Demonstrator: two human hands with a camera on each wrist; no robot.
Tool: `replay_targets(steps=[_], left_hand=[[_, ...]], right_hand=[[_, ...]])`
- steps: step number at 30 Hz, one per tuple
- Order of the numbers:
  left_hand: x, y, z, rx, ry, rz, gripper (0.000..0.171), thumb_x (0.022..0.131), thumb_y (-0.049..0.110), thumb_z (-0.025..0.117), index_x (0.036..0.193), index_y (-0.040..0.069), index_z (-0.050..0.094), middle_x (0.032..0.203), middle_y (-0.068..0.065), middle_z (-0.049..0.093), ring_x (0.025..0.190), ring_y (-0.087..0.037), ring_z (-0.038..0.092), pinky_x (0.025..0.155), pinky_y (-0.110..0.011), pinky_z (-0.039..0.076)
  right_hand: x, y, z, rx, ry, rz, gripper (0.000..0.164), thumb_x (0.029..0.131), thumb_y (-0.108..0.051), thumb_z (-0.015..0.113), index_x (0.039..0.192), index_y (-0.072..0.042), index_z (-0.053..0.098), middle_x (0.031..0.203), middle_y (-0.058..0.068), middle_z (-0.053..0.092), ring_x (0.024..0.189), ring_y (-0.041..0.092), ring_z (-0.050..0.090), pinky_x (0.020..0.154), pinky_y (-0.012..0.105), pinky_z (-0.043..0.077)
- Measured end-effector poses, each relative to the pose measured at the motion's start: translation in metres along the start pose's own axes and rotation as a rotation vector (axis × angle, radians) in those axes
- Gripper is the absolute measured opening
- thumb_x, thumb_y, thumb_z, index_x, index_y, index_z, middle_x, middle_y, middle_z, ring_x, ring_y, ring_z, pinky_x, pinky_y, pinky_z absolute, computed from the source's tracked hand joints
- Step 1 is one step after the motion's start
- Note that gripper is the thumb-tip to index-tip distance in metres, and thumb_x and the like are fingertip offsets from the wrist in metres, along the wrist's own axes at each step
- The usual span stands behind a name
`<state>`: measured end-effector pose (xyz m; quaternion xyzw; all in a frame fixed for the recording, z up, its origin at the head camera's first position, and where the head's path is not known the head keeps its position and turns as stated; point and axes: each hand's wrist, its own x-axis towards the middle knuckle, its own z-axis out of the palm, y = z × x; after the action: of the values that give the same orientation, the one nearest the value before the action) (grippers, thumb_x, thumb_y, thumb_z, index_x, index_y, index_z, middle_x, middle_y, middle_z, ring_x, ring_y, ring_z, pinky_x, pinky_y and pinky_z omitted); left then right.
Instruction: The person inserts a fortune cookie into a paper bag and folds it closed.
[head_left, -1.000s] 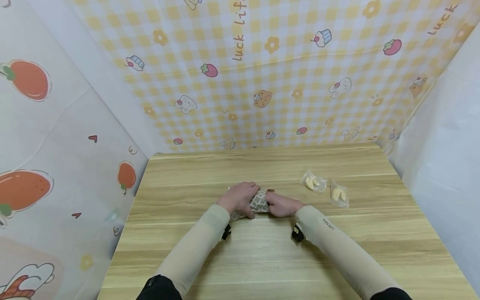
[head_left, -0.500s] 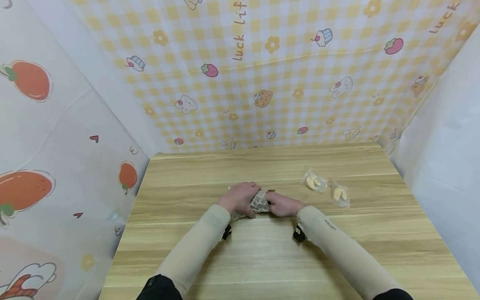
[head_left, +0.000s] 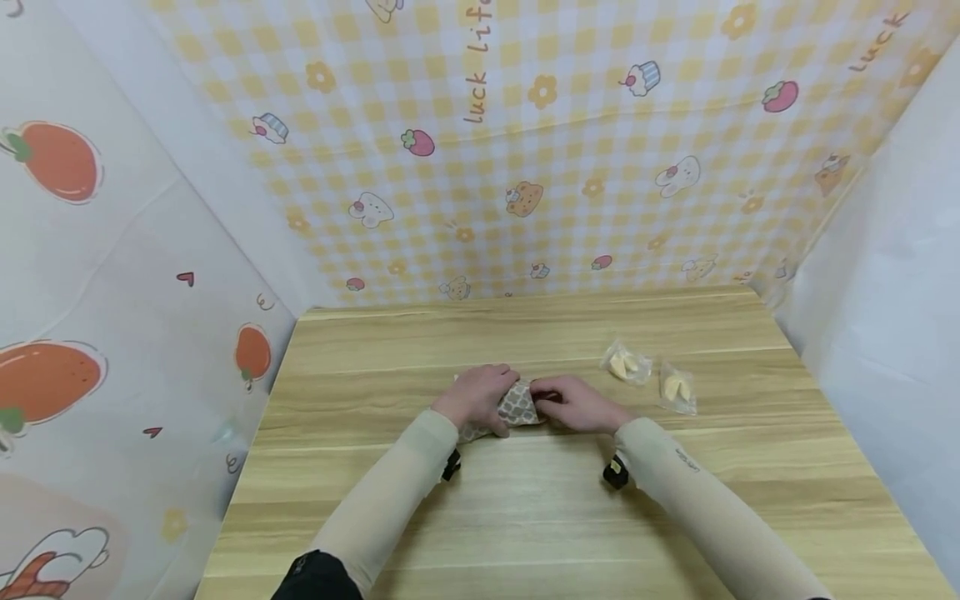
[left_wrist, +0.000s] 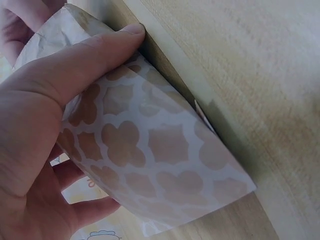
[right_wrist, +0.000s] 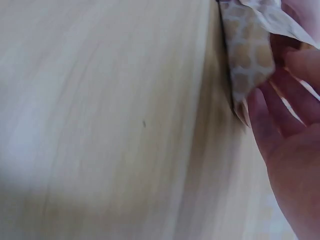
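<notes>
A paper bag (head_left: 517, 406) with a brown-grey quatrefoil print lies at the middle of the wooden table. My left hand (head_left: 480, 396) grips it from the left. In the left wrist view, the thumb (left_wrist: 107, 52) crosses the printed face of the bag (left_wrist: 150, 140) and the other fingers are behind it. At the right end of the bag is my right hand (head_left: 585, 404), with a dark gap between thumb and forefinger. In the right wrist view, its loosely bent fingers (right_wrist: 267, 117) touch the edge of the bag's mouth (right_wrist: 250, 55), and the palm shows nothing held.
Two fortune cookies in clear wrappers, one (head_left: 626, 364) farther back and one (head_left: 678, 388) nearer, lie to the right of the hands. The wooden table (head_left: 510, 517) meets a yellow checked cloth (head_left: 450, 167) at the back, with white sheets at both sides.
My right hand has drawn back slightly to the right from the bag's mouth, and its thumb and forefinger have parted. The left hand keeps its grip in place.
</notes>
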<state>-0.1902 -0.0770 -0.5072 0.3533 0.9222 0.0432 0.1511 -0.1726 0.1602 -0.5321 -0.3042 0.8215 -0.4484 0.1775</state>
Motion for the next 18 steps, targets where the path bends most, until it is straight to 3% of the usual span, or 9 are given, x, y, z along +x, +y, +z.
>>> replay_targets(steps=[9,18], left_hand=[[-0.001,-0.003,0.003,0.007,-0.008,-0.006,0.096,0.072,0.047,0.096,0.15,0.012,0.053,0.144,-0.004,0.059,0.131,-0.024,0.059,0.112,-0.04,0.049],[-0.002,-0.004,0.002,0.016,0.002,0.007,0.099,0.07,0.048,0.097,0.15,0.011,0.053,0.146,-0.005,0.059,0.133,-0.025,0.058,0.114,-0.039,0.048]], right_hand=[[-0.03,0.0,-0.025,-0.049,0.126,0.067,0.039,0.104,-0.016,0.067,0.142,-0.009,0.064,0.143,0.009,0.066,0.125,0.031,0.065,0.106,0.05,0.054],[-0.057,0.006,-0.053,-0.188,0.308,0.103,0.045,0.1,-0.018,0.073,0.142,-0.004,0.063,0.139,0.016,0.067,0.124,0.04,0.063,0.104,0.059,0.052]])
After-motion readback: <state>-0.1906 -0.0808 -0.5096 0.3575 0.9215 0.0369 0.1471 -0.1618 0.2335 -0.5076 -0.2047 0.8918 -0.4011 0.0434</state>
